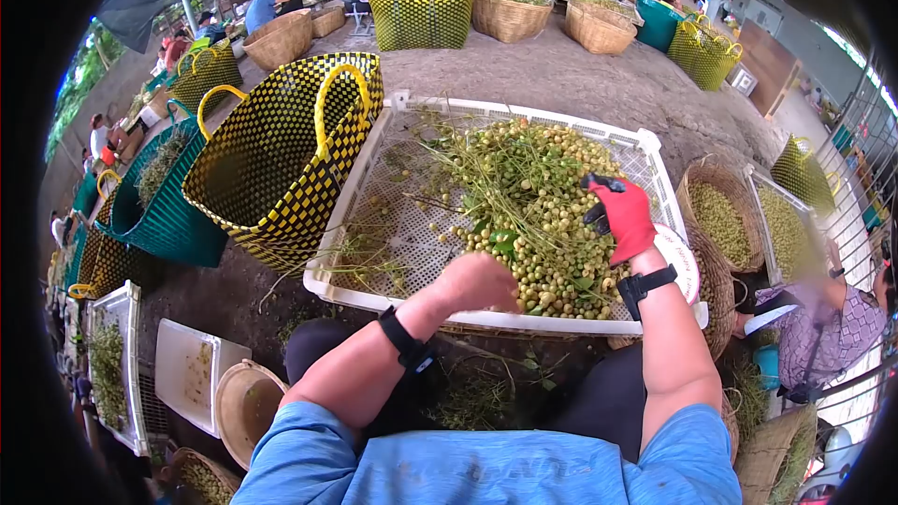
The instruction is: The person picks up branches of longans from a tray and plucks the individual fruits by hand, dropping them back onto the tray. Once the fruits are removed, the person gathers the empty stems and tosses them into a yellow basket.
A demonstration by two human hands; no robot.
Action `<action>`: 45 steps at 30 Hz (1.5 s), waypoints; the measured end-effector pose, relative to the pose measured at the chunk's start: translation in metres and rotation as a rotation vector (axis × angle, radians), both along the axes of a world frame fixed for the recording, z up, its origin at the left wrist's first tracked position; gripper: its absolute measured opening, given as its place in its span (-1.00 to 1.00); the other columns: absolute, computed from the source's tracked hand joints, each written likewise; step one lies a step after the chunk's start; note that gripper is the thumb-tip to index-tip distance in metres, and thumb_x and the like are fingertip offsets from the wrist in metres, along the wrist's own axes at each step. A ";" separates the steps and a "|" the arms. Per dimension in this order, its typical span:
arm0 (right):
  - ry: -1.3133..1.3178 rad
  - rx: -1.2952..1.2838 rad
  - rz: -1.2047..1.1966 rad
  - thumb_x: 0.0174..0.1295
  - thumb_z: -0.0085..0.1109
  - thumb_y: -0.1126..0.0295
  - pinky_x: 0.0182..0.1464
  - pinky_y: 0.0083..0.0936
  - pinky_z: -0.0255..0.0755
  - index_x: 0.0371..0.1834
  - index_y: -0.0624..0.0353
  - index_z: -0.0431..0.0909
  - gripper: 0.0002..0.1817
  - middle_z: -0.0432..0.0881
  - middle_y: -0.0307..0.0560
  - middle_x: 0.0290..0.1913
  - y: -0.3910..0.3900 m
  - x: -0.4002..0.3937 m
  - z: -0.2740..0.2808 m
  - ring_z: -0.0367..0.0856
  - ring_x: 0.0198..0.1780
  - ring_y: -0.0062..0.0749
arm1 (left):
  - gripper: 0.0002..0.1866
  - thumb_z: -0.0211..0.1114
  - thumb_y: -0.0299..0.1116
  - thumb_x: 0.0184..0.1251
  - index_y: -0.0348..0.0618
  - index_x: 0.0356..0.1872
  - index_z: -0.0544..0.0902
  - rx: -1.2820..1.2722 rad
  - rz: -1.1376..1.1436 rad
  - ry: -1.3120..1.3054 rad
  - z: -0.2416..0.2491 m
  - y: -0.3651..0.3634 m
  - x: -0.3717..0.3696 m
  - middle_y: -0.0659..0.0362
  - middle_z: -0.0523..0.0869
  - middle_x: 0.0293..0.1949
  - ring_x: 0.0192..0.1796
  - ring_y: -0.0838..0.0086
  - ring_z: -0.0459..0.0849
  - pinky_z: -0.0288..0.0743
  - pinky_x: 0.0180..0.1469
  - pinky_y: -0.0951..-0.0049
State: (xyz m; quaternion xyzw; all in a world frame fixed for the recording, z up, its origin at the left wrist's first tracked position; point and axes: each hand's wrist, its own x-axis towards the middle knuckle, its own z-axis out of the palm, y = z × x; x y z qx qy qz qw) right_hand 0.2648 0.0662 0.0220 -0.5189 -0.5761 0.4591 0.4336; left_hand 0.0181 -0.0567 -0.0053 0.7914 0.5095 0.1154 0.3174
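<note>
A white mesh tray [365, 294] lies before me, with a pile of small round yellow-green fruit [552, 290] on its right side. Thin green stems [486, 168] and a few leaves are tangled through the fruit. My left hand [479, 282], bare and smeared by motion, hovers over the tray's near edge beside the fruit; its fingers are not clear. My right hand [621, 217] wears a red glove with black fingertips. It is above the pile's right side, thumb and fingers apart, with nothing visible between them.
A black-and-yellow woven basket [271, 159] and a teal basket [154, 196] stand to the left. On the right are a wicker basket of fruit [720, 224] and a seated person [823, 327]. A white bin [192, 374] sits lower left. Other people work at the back.
</note>
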 end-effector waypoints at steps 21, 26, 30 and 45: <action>-0.853 0.175 0.510 0.18 0.14 0.05 -0.11 -0.19 0.48 -0.19 0.07 0.67 -0.65 0.67 0.14 -0.24 -0.019 -0.062 -0.056 0.64 -0.18 0.06 | -0.72 0.30 -0.61 0.05 -0.18 -0.16 0.71 0.158 0.686 -1.258 -0.023 0.092 -0.035 0.41 0.62 -0.48 -0.50 0.71 0.46 0.29 -0.46 0.65; -0.669 0.232 0.299 0.18 0.19 0.15 -0.15 -0.26 0.49 -0.18 0.08 0.66 -0.72 0.68 0.09 -0.26 -0.012 -0.064 -0.052 0.65 -0.21 -0.02 | -0.61 0.35 -0.52 0.05 -0.24 -0.02 0.59 -0.087 0.888 -0.903 -0.035 0.094 -0.067 0.23 0.63 -0.41 -0.38 0.53 0.61 0.46 -0.36 0.51; -0.518 0.285 0.213 0.15 0.28 0.22 -0.19 -0.37 0.51 -0.16 0.13 0.64 -0.72 0.69 0.06 -0.29 -0.015 -0.063 -0.042 0.67 -0.26 -0.15 | -0.35 0.39 -0.46 -0.06 -0.15 0.15 0.37 0.231 1.437 -0.248 -0.020 0.082 -0.044 -0.04 0.48 0.08 0.12 0.08 0.49 0.40 0.15 0.16; -0.407 0.298 -0.133 0.14 0.21 0.27 -0.18 -0.26 0.52 -0.22 0.17 0.66 -0.76 0.70 0.10 -0.32 0.045 0.057 -0.038 0.68 -0.27 -0.05 | -0.66 0.37 -0.07 0.01 0.01 -0.21 0.72 0.175 0.721 0.192 -0.073 0.094 -0.004 0.14 0.74 -0.18 -0.12 0.22 0.71 0.58 -0.08 0.27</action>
